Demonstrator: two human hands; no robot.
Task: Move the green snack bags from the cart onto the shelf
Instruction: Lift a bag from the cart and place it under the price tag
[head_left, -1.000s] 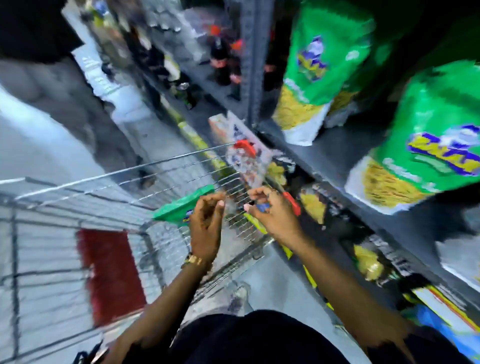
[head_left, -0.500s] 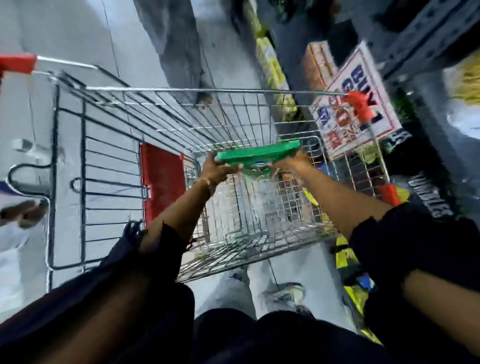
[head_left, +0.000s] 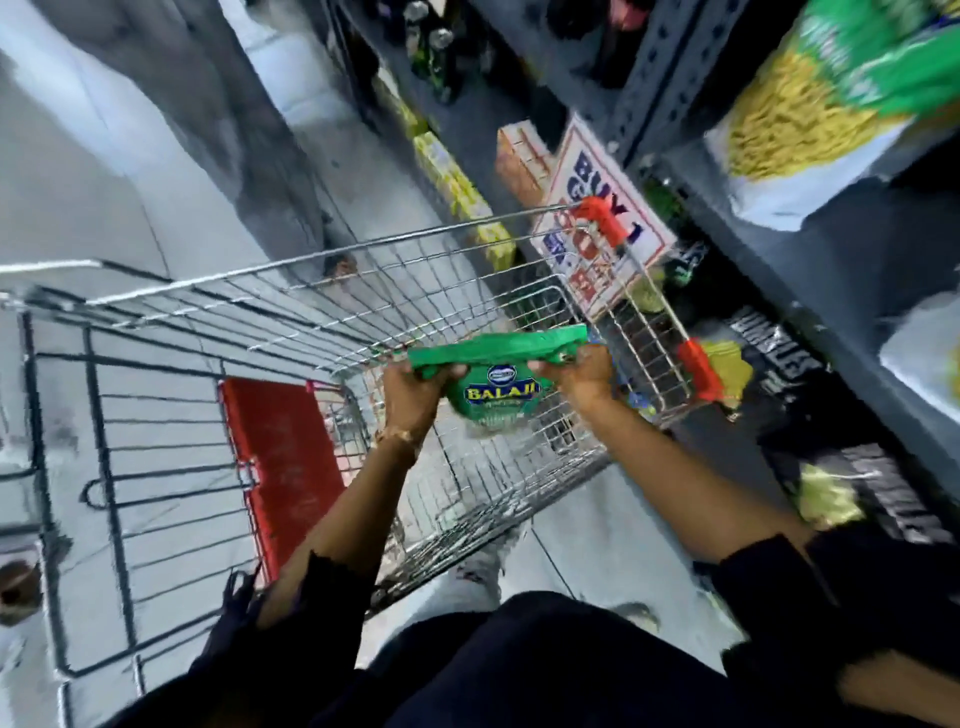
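A green snack bag (head_left: 496, 371) with a blue and yellow label hangs over the wire cart (head_left: 291, 291), held by its top edge. My left hand (head_left: 415, 397) grips the bag's left corner and my right hand (head_left: 582, 371) grips its right corner. The bag is above the cart's basket, near its right side. On the grey shelf (head_left: 852, 249) at the upper right stands another green and yellow snack bag (head_left: 831, 93), blurred.
The cart has red handle ends (head_left: 602, 218) and a red seat flap (head_left: 283, 457). A red and blue sign (head_left: 587, 197) leans by the shelf upright. Dark bags (head_left: 795, 364) fill the lower shelf. Bottles (head_left: 436, 47) and yellow packs (head_left: 452, 176) line the aisle ahead.
One second ago my hands were reaching toward the bag by the cart's rim. Since then both hands have taken hold of it and lifted it, and the view has swung toward the shelf.
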